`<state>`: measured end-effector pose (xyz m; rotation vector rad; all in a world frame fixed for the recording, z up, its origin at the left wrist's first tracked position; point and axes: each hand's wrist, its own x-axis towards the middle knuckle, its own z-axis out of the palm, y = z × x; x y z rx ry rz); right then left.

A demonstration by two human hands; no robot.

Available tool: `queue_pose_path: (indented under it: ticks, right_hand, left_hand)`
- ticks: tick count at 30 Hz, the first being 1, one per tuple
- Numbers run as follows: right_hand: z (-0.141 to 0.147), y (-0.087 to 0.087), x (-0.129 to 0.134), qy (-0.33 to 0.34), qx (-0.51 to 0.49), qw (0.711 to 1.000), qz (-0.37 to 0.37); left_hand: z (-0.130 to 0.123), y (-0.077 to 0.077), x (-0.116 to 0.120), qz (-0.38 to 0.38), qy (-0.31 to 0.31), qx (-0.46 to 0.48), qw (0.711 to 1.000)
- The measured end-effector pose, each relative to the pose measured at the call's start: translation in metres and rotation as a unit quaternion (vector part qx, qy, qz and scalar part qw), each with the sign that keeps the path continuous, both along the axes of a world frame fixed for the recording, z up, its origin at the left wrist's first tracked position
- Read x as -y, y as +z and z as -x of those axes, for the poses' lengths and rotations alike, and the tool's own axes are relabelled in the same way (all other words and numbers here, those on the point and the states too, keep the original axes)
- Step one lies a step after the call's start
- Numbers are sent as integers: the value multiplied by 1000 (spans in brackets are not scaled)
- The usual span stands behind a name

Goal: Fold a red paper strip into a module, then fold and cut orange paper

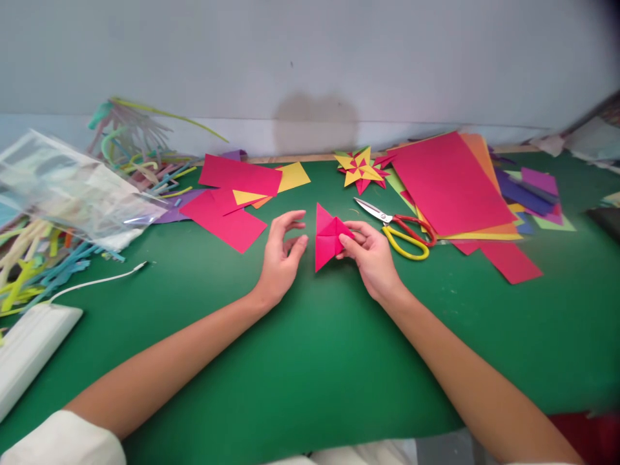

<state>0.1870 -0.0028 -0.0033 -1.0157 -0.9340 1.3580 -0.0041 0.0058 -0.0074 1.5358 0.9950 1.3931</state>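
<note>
Our right hand point(372, 259) pinches the folded pink paper point(327, 240); our left hand point(281, 257) gapes empty. Squeezing harder could crumple that paper.

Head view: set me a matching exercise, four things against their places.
1. pinkish-red folded paper piece
2. red-and-yellow pointed paper star
3. metal scissors with red and yellow handles
4. long white box-shaped block

A. lying beside the right hand
B. at the picture's left edge
C. held in the right hand
D. near the pale grey wall

Pairs: 1-C, 2-D, 3-A, 4-B
</note>
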Motion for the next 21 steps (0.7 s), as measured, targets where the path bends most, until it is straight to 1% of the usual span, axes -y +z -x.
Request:
queue_pose_path:
  ticks: [2, 3, 5, 8, 11, 13, 16, 21]
  right_hand:
    - [0, -1, -1, -14, 9, 1000, -9]
    - [0, -1, -1, -14, 19, 1000, -16]
    - [1, 0, 0, -1, 42, 999, -31]
    - [3, 1, 3, 26, 82, 995, -49]
    - [4, 0, 5, 45, 133, 989, -55]
    - [3, -1, 6, 55, 147, 987, -45]
    - [3, -2, 5, 52, 112, 992, -25]
    - [4, -1, 5, 22, 70, 997, 2]
  left_hand:
    - [-2, 0, 0, 66, -25, 39, 997]
    - [-3, 0, 0, 94, -45, 45, 994]
    - [-4, -2, -1, 121, -79, 35, 989]
    - [-4, -4, -2, 118, -90, 22, 989]
    - [-4, -4, -2, 108, -67, 21, 992]
    - [-4, -3, -1, 107, -56, 17, 993]
    - [-4, 0, 0, 125, -63, 8, 990]
    - [-4, -1, 1, 145, -104, -16, 984]
